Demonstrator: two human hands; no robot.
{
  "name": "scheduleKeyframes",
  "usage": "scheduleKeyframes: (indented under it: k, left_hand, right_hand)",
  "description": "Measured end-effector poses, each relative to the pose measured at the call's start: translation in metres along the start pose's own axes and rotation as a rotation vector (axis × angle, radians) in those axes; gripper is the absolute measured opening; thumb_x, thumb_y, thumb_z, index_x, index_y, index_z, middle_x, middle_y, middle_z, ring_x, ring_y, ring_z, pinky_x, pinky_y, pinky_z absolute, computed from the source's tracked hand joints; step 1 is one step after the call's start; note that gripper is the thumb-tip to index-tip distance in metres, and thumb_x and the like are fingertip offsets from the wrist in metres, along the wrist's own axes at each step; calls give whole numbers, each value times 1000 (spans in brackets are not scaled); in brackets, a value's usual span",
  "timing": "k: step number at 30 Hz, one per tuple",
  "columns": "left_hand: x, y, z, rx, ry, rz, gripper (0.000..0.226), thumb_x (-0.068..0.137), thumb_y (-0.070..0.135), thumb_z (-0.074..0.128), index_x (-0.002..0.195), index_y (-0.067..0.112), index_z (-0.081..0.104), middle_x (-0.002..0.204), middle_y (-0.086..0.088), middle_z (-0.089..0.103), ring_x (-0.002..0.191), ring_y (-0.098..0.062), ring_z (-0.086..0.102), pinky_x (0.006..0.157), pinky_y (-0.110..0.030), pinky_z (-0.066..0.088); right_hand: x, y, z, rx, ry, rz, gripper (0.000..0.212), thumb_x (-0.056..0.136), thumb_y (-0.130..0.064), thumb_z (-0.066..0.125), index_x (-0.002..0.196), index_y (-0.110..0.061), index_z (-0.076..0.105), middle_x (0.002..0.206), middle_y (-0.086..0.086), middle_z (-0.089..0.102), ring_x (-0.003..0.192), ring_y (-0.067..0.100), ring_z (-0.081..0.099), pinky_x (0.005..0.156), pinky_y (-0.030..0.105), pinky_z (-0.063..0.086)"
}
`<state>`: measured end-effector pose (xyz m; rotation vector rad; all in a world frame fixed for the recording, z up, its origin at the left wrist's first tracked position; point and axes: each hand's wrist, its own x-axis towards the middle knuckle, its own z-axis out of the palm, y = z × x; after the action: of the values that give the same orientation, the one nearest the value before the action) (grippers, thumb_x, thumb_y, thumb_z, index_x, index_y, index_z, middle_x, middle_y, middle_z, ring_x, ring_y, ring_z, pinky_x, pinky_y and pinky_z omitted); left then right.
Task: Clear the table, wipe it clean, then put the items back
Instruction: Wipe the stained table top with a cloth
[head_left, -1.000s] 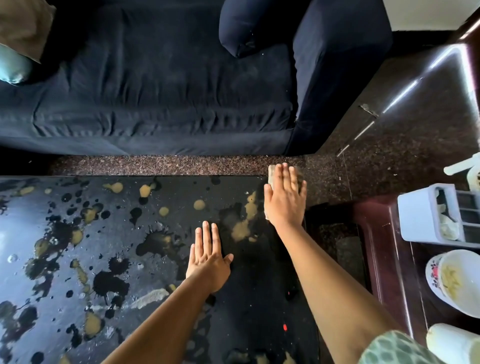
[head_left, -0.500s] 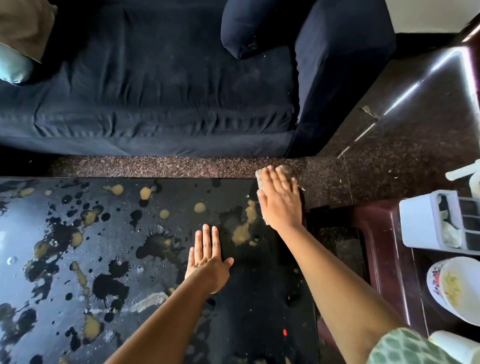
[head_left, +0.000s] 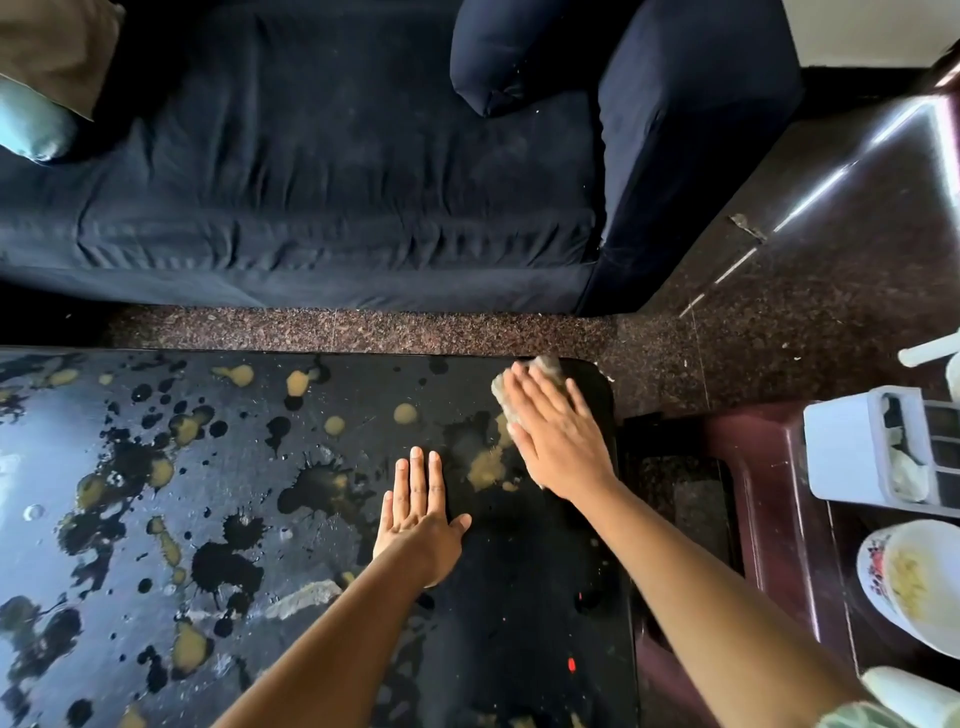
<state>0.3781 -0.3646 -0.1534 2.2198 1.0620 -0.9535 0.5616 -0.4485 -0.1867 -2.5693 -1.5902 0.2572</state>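
The black glossy table carries a pattern of dark splashes and yellowish blotches, plus wet smears. My right hand lies flat on a pale cloth near the table's far right corner, and only the cloth's far end and left edge show past my fingers. Flat on the table to the lower left rests my left hand, fingers together, holding nothing.
A dark blue sofa stands beyond a strip of speckled floor. On a dark red side table to the right stand a white organiser box, a white bowl with yellowish residue and a pale cup.
My right hand has slid the cloth leftward along the far edge and turned so its fingers point up and left. My left hand has stayed in place.
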Motion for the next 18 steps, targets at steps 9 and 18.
scheduleKeyframes:
  k: [9,18]
  left_hand:
    - [0,-2,-2,10,-29,15,73,100,48,20,131,21,-41,134,2,-51,136,-19,-37,117,-38,-12]
    - [1,-2,-2,22,-46,-4,74,100,48,20,132,21,-41,142,-1,-47,136,-19,-37,117,-38,-11]
  right_hand:
    - [36,5,-4,57,44,347,58,98,-42,21,151,-19,17,158,-3,17,146,15,10,116,47,15]
    - [-5,46,-5,-40,-55,-135,58,95,-42,25,150,-25,16,156,-9,20,144,10,15,114,47,25]
